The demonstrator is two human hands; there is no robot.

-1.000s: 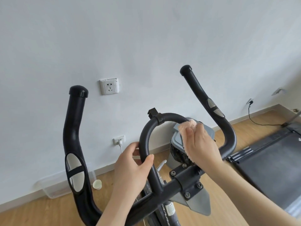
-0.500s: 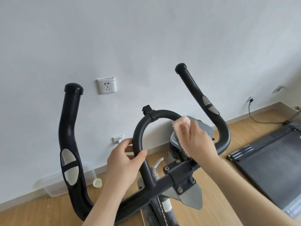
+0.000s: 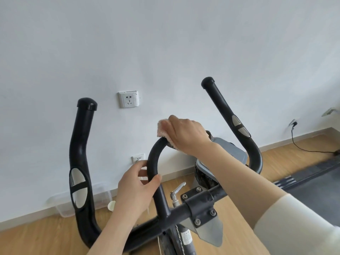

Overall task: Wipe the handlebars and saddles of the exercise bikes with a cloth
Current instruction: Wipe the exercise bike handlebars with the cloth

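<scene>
a white wall socket (image 3: 128,99) sits at ten o'clock on the pale wall (image 3: 165,43). a clear plastic tub (image 3: 62,207) and small cup (image 3: 111,206) lie at eight o'clock on the wood floor (image 3: 36,240). a dark treadmill (image 3: 316,188) is at four o'clock.

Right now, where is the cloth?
In the head view the cloth sits mid-frame, held by the right hand on top of the handlebar's centre loop, below and right of the wall socket.

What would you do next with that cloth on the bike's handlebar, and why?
Probably slide the cloth down the centre loop toward the left hand. The right hand grips it over the loop's top, the left hand grips the bar lower down, and the bare curve between them lies right ahead.
</scene>
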